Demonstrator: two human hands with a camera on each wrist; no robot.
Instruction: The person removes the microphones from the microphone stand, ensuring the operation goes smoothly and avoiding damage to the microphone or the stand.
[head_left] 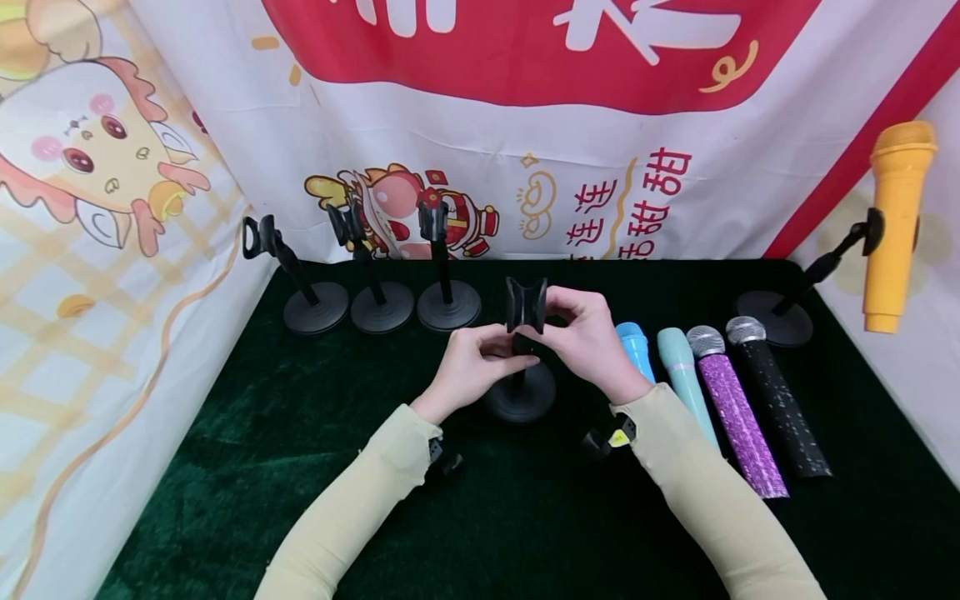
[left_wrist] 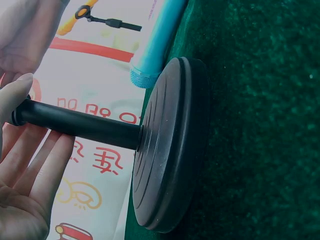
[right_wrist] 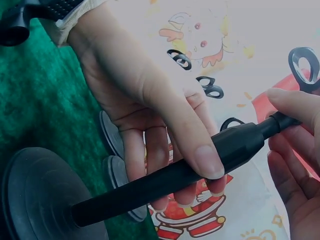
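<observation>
A black microphone stand (head_left: 521, 396) stands upright on the table in front of me, its clip (head_left: 527, 307) at the top. My left hand (head_left: 472, 362) grips the pole; in the right wrist view its thumb lies along the thick collar (right_wrist: 237, 147) and its fingers pass behind. Higher up, my right hand (head_left: 588, 342) pinches the thin neck just under the clip, thumb and fingers showing at the right edge of the right wrist view. The round base (left_wrist: 165, 150) rests on the green cloth in the left wrist view.
Three more black stands (head_left: 382, 307) line the back left. To the right lie blue (head_left: 634, 346), mint (head_left: 686, 379), purple glitter (head_left: 738, 421) and black (head_left: 780, 400) microphones. At the far right a stand (head_left: 776, 317) holds a yellow microphone (head_left: 896, 229). A printed cloth (head_left: 450, 108) hangs behind.
</observation>
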